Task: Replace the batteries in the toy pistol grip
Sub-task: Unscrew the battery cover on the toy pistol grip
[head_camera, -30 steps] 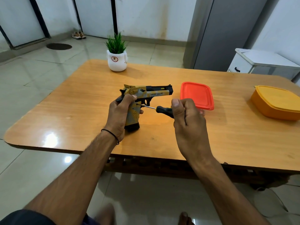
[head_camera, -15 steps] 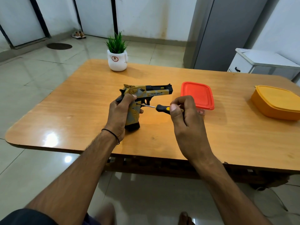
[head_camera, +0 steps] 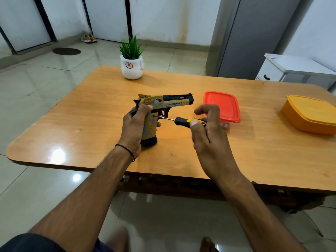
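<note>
The pistol (head_camera: 171,103) stands upright with its base on the table (head_camera: 87,124), about midway across, muzzle pointing right. The left hand (head_camera: 133,128) grips its handle from behind, fingers curled round it. Just right of the pistol, the right hand (head_camera: 209,140) pinches the screwdriver (head_camera: 182,121) by its handle between the thumb and curled fingers, with the forefinger lifted above it. The shaft runs nearly level to the left, and its tip touches the side of the grip below the trigger.

Right of the pistol, just behind the right hand, lies a red box (head_camera: 221,104). Well apart, farther right, an orange box (head_camera: 312,115) sits near the table's right side. Behind the pistol a plant pot (head_camera: 131,68) stands at the far edge. The widest stretch of tabletop lies left of the pistol, out to the rounded corner. A narrower band lies in front of it, up to the near edge.
</note>
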